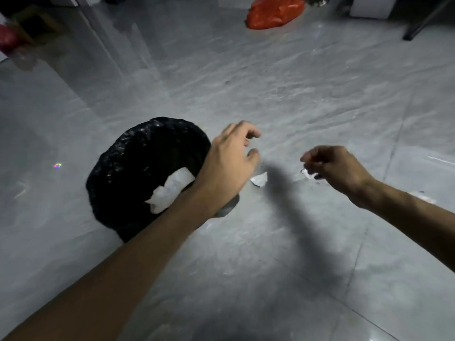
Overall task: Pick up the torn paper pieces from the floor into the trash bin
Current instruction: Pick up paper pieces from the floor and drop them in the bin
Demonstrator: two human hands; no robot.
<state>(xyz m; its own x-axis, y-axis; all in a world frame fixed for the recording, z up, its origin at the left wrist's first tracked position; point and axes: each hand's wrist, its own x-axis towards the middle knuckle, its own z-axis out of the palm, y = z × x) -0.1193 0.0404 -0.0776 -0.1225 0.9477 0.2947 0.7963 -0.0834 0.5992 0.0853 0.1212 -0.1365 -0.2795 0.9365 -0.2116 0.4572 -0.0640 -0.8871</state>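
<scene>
A trash bin (128, 158) lined with a black bag stands on the grey tiled floor at centre left, with crumpled white paper (170, 190) inside. My left hand (229, 163) hovers over the bin's right rim, fingers curled apart and empty. A torn paper piece (259, 179) lies on the floor just right of that hand. My right hand (337, 168) is further right, its fingertips pinched on a small torn paper scrap (306, 173) close to the floor.
An orange plastic bag (273, 12) lies at the back. A dark furniture leg (418, 25) stands at the far right. A red object (7, 38) sits at the far left edge. Another pale scrap (423, 196) shows behind my right forearm.
</scene>
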